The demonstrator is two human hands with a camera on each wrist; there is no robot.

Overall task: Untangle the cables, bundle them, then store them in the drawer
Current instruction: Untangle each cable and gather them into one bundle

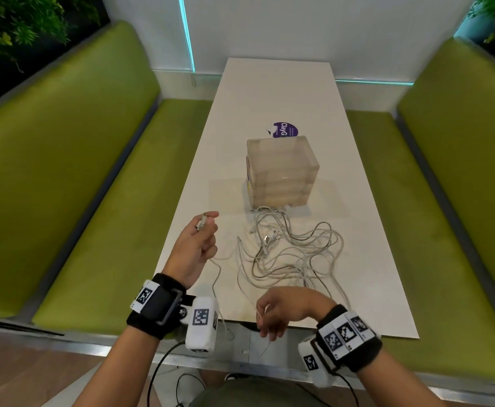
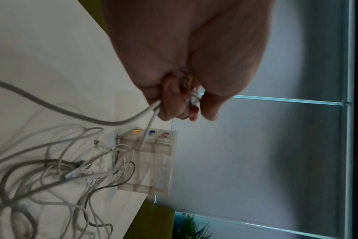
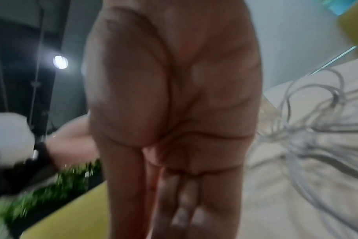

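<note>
A tangle of white and grey cables (image 1: 293,251) lies on the white table (image 1: 269,92) in front of a translucent drawer box (image 1: 281,171). My left hand (image 1: 208,221) is raised over the table's left edge. Its curled fingers (image 2: 172,106) grip the plug end of one white cable (image 2: 51,106), which trails back to the tangle (image 2: 61,169). My right hand (image 1: 265,327) hangs at the near table edge, fingers pointing down, and pinches a thin white cable strand (image 1: 265,346) that drops below the edge. The right wrist view is blurred, showing only the palm and fingers (image 3: 184,202).
Green padded benches (image 1: 78,186) (image 1: 446,201) flank the narrow table. A purple round sticker (image 1: 284,130) lies behind the drawer box. The box front (image 2: 151,161) shows yellow, blue and red pulls. A white wall stands at the far end.
</note>
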